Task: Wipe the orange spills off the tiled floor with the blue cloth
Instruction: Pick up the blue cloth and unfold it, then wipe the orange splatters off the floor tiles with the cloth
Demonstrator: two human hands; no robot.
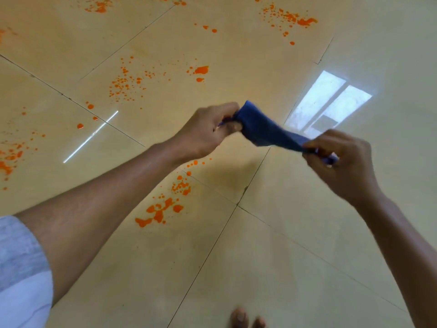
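A dark blue cloth (264,131) is stretched in the air between both hands, well above the floor. My left hand (208,131) grips its upper end with curled fingers. My right hand (340,159) pinches the lower end, a small tip of cloth poking out past the fingers. Orange spills dot the cream tiled floor (295,245): a blotchy patch (163,209) just below my left forearm, a spray of droplets (125,84) ahead, a larger drop (201,70) beside it, and a patch (293,18) at the far right.
More orange splatter lies at the left edge (11,155) and at the top left (98,7). A bright window reflection (328,105) shines on the tiles to the right. Bare toes (246,318) show at the bottom edge.
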